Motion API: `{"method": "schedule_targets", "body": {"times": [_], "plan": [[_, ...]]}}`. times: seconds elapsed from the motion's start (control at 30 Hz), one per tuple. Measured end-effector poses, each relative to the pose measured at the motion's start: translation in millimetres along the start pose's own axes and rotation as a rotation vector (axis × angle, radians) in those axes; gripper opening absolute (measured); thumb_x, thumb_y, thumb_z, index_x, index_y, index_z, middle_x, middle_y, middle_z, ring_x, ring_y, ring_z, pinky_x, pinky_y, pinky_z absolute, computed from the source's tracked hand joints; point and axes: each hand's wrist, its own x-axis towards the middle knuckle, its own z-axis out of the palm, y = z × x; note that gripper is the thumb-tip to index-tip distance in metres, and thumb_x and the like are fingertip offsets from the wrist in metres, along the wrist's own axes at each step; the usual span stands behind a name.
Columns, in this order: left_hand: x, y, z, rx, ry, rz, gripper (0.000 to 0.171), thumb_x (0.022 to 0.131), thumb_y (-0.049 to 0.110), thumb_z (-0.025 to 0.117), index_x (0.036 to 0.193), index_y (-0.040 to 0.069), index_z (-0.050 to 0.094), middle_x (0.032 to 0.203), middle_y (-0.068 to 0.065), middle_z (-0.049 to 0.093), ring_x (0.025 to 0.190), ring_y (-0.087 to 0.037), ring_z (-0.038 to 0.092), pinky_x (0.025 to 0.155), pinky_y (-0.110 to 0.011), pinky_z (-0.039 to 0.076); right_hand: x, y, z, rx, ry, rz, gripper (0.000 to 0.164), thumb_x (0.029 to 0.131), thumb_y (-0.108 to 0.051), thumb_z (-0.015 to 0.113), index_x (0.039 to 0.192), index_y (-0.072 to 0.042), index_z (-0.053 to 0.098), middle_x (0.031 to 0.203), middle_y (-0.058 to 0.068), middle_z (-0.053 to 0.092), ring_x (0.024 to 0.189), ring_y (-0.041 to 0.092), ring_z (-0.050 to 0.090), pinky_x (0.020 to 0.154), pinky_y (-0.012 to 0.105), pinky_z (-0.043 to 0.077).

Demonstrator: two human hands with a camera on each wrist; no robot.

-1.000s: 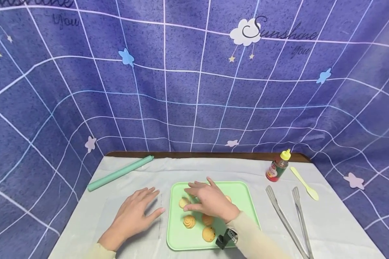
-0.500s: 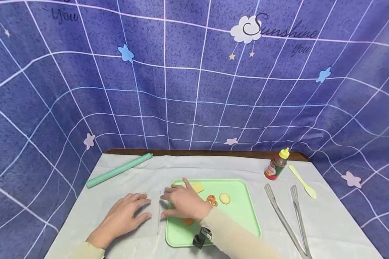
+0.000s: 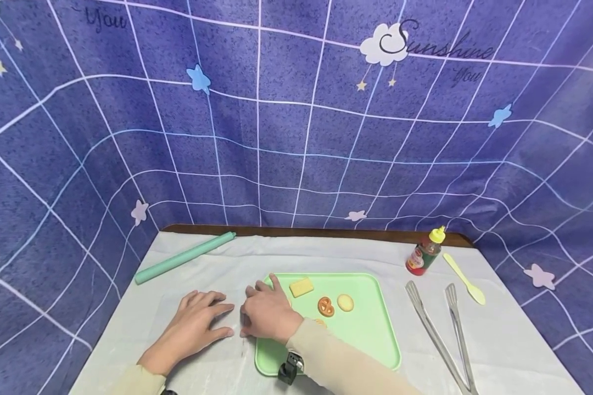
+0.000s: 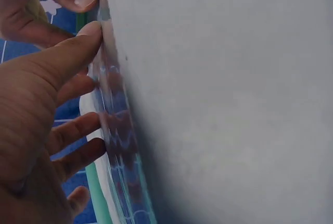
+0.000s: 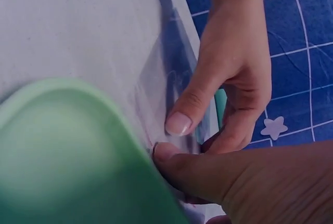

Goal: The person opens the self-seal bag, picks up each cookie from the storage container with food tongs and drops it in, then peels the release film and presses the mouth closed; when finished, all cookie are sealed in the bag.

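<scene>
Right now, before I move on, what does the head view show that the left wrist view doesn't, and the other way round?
Only head: the pretzel, rectangular biscuit, sauce bottle, spoon and metal tongs.

Only left wrist: the glossy, rippled edge of the clear plastic up close; from the head, the sheet is just a faint outline.

Both: the left hand, right hand, white cloth, blue curtain and what looks like the green rod.
</scene>
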Motion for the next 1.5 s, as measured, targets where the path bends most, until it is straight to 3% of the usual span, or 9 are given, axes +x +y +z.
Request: {"method": "schedule_targets", "body": {"times": [0.2, 0.37, 0.5, 0.63, 0.9, 1.23, 1.5], "plan": [[3.9, -1.1, -2.4, -0.052, -0.010, -0.017, 0.037, 0.082, 0.042, 0.084, 0.116, 0.028, 0.078, 0.126, -0.002, 0.060, 0.118, -0.029, 0.054, 0.108, -0.065, 0.021, 1.2, -0.1, 3.8, 0.023, -0.003, 0.040, 0.028, 0.076, -0.068, 0.078, 0.092, -0.045, 0.077, 0.124, -0.010, 0.060, 0.133, 0.024, 0.046, 0.116, 0.058, 0.020], [2.5, -6.0, -4.1, -0.101, -0.011, 0.006, 0.031, 0.084, 0.042, 0.083, 0.111, 0.027, 0.080, 0.123, -0.001, 0.062, 0.113, -0.026, 0.056, 0.109, -0.064, 0.020, 0.6, -1.6, 3.9, 0.024, -0.002, 0.040, 0.026, 0.075, -0.067, 0.079, 0.087, -0.045, 0.077, 0.120, -0.011, 0.060, 0.130, 0.022, 0.047, 0.116, 0.058, 0.019], [1.4, -10.4, -2.9, -0.138, -0.011, 0.036, 0.028, 0.086, 0.039, 0.081, 0.110, 0.024, 0.081, 0.125, -0.001, 0.062, 0.115, -0.025, 0.055, 0.106, -0.060, 0.025, 0.2, -0.7, 3.4, 0.012, -0.009, 0.045, 0.025, 0.075, -0.067, 0.078, 0.086, -0.045, 0.076, 0.128, -0.009, 0.060, 0.133, 0.023, 0.045, 0.117, 0.058, 0.017], [0.8, -10.9, -1.8, -0.156, 0.024, 0.054, 0.023, 0.086, 0.035, 0.082, 0.106, 0.024, 0.082, 0.123, -0.002, 0.063, 0.115, -0.025, 0.055, 0.104, -0.058, 0.028, -0.8, 0.2, 4.6, 0.002, -0.013, 0.044, 0.025, 0.076, -0.068, 0.078, 0.088, -0.046, 0.076, 0.137, -0.005, 0.058, 0.137, 0.025, 0.043, 0.117, 0.058, 0.016], [5.1, -7.4, -10.8, -0.168, 0.093, 0.018, 0.010, 0.086, 0.029, 0.084, 0.095, 0.027, 0.082, 0.122, -0.003, 0.064, 0.119, -0.030, 0.055, 0.105, -0.059, 0.028, -2.6, -1.0, 4.2, -0.022, -0.011, 0.037, 0.025, 0.077, -0.067, 0.077, 0.090, -0.045, 0.077, 0.146, -0.002, 0.054, 0.141, 0.027, 0.040, 0.118, 0.059, 0.013], [7.0, -16.5, -27.3, -0.261, 0.192, 0.034, 0.009, 0.087, 0.024, 0.083, 0.095, 0.026, 0.079, 0.122, -0.002, 0.065, 0.117, -0.031, 0.055, 0.100, -0.058, 0.029, -7.2, -6.6, -1.5, -0.003, -0.020, 0.064, 0.015, 0.081, -0.057, 0.080, 0.087, -0.043, 0.077, 0.149, -0.001, 0.051, 0.143, 0.029, 0.037, 0.119, 0.059, 0.008], [9.7, -15.8, -32.1, -0.294, 0.168, 0.050, 0.011, 0.086, 0.025, 0.084, 0.096, 0.025, 0.079, 0.121, -0.001, 0.066, 0.116, -0.029, 0.056, 0.098, -0.055, 0.031, -10.8, 0.0, -3.5, 0.004, -0.008, 0.068, 0.015, 0.079, -0.056, 0.082, 0.084, -0.042, 0.076, 0.151, 0.000, 0.050, 0.144, 0.031, 0.036, 0.118, 0.061, 0.007]]}}
